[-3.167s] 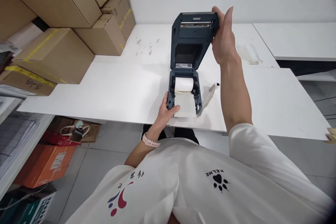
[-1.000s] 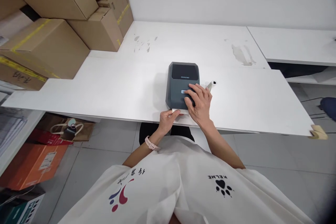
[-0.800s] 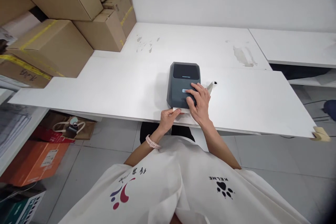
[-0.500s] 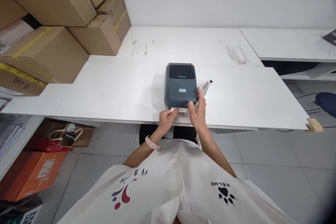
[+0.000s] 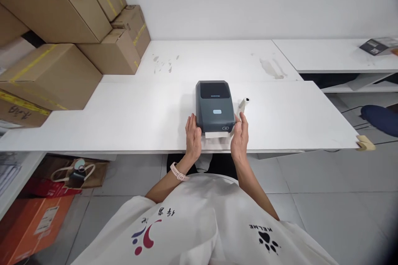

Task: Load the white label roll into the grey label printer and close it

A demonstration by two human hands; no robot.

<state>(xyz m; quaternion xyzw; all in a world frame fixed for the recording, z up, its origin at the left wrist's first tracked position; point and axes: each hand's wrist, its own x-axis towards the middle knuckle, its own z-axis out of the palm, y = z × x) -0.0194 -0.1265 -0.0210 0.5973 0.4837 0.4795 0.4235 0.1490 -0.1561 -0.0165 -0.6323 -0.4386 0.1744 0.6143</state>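
A dark grey label printer (image 5: 215, 109) with a light button and a black window sits on the white table. White label paper (image 5: 217, 135) sticks out of its front slot. My left hand (image 5: 193, 137) is at the printer's left front side, fingers stretched out along it. At the opposite side, my right hand (image 5: 239, 137) rests with its fingers extended and its palm turned inward. Neither hand is wrapped round anything. Just beyond the right hand lies a thin white paper roll (image 5: 244, 102) with a dark hole at its end, partly hidden by the fingers.
Stacked cardboard boxes (image 5: 51, 75) occupy the left end of the table (image 5: 139, 116). Below on the left are an orange box (image 5: 40, 223) and a paper bag (image 5: 96, 176). A yellowish guard (image 5: 365, 143) covers the table's right corner. Beyond it stands a dark blue seat (image 5: 379, 119).
My left hand has let go of the paper strip and moved to the printer's left side. My right thumb has left the front corner button; that hand now lies along the right side.
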